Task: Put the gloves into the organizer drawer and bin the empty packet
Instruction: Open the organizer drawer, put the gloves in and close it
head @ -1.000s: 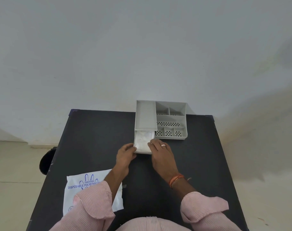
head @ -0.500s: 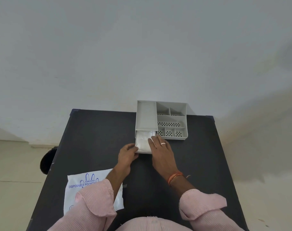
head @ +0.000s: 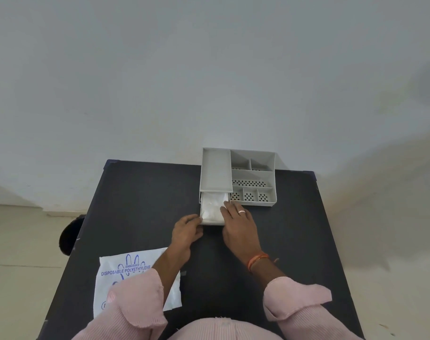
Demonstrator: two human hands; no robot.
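Hands meet at the front of a pale grey plastic desk organizer (head: 252, 173) that stands at the far edge of a black rectangular bench (head: 135, 204), against a plain white wall. Its shallow grey drawer (head: 202, 218) is drawn partly out toward the person from under the flat left section, and thin translucent white plastic gloves (head: 212, 207) lie bunched inside it. The left hand (head: 185, 233) reaches forward with its arm nearly straight, knuckles up, fingers curled at the drawer's near left corner, the fingertips touching its front edge. The right hand (head: 239, 225), wearing a pale ring, lies palm down and loosely spread, not gripping anything, with its fingertips resting on the gloves along the drawer's right side. An orange thread band circles the right wrist, and both forearms emerge from pushed-up pink ribbed sleeves. At the near left of the bench lies the flat white plastic packet (head: 125, 271) printed in blue with a hand outline and "DISPOSABLE POLYETHYLENE", partly covered by the left sleeve. A dark round object (head: 68, 238), too indistinct to identify, shows beside the bench's left edge.
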